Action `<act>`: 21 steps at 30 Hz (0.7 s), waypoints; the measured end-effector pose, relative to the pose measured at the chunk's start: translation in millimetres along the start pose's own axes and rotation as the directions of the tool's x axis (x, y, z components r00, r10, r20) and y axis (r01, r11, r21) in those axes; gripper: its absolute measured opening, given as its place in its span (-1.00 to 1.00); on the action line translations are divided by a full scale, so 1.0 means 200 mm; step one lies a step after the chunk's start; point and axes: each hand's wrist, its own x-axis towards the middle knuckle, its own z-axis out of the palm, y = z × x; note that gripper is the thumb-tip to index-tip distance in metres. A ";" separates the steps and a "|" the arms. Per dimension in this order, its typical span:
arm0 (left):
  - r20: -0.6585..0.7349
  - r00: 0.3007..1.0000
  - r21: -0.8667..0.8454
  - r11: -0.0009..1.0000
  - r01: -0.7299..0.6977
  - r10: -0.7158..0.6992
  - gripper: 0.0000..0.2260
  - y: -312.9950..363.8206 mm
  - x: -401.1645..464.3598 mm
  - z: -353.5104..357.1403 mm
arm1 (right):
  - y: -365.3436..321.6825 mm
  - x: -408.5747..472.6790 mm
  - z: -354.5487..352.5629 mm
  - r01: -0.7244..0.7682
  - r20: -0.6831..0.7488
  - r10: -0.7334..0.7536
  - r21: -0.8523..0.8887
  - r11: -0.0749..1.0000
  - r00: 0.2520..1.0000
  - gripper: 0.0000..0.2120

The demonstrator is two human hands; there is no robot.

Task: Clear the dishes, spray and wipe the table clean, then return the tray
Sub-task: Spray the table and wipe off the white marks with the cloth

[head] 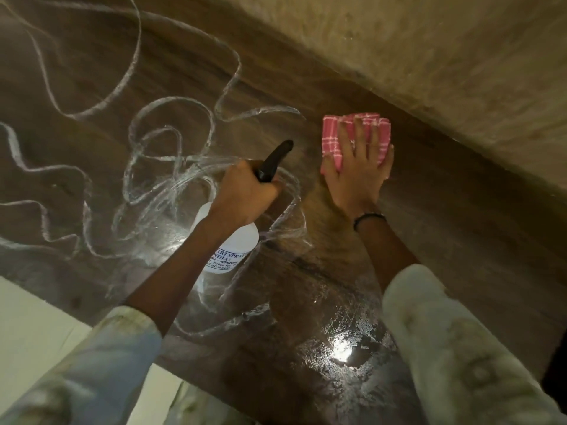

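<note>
Wet squiggles streak the brown desk (429, 191); left grip (245, 191) clutches a white spray bottle (228, 243), right grip (359, 167) presses flat on a pink checked cloth (333, 133) beside it.

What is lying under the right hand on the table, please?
A folded pink checked cloth lies under the right hand, pressed flat on the wet table. The wood beneath it is hidden.

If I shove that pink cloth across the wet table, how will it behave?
The cloth is folded fabric, so probably floppy and apt to bunch. Under the flat right hand it should slide easily over the wet table, likely soaking up liquid.
</note>
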 end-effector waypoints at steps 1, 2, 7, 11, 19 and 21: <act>-0.008 1.000 0.002 1.000 0.012 -0.012 -0.86 -0.01 -0.02 0.00 | -0.06 0.00 0.01 0.016 0.001 -0.016 0.001 1.000 1.000 -0.41; -0.018 1.000 0.012 1.000 0.023 -0.023 -0.83 -0.02 -0.03 0.00 | -0.11 -0.01 0.02 0.063 0.001 -0.063 0.005 0.998 0.998 -0.42; -0.068 0.998 0.088 0.996 0.015 -0.009 -0.84 -0.03 -0.13 -0.03 | -0.15 -0.21 0.04 0.348 0.039 -0.348 0.003 0.937 0.937 -0.43; -0.094 0.996 0.106 0.994 0.012 -0.002 -0.92 -0.01 -0.17 -0.03 | 0.08 -0.29 0.02 0.430 0.062 -0.427 -0.039 0.902 0.902 -0.43; -0.047 0.999 0.009 1.000 0.010 -0.009 -0.89 0.05 -0.12 -0.01 | 0.06 -0.11 -0.03 0.196 0.058 -0.197 0.020 0.980 0.979 -0.37; -0.034 0.999 -0.010 1.000 -0.010 0.009 -0.95 0.06 -0.08 -0.01 | 0.06 -0.10 -0.02 0.188 0.056 -0.188 0.012 0.982 0.981 -0.36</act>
